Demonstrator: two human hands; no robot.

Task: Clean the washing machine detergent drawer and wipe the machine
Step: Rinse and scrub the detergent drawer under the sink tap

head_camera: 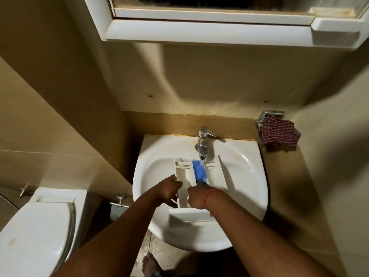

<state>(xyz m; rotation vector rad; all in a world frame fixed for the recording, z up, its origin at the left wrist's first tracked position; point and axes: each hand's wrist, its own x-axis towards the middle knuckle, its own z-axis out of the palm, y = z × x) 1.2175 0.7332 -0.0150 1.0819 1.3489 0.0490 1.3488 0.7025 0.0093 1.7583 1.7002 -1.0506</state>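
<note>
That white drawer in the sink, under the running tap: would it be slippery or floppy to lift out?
The detergent drawer looks like rigid moulded plastic, so it probably keeps its shape. Water from the tap runs onto its blue insert, so it is likely wet and slippery. The left hand and right hand both hold it, perhaps for that reason.

Both forearms are bare, no sleeves showing; a thin red thread bracelet (207, 197) circles the right wrist; one foot (150, 264) is bare.
</note>
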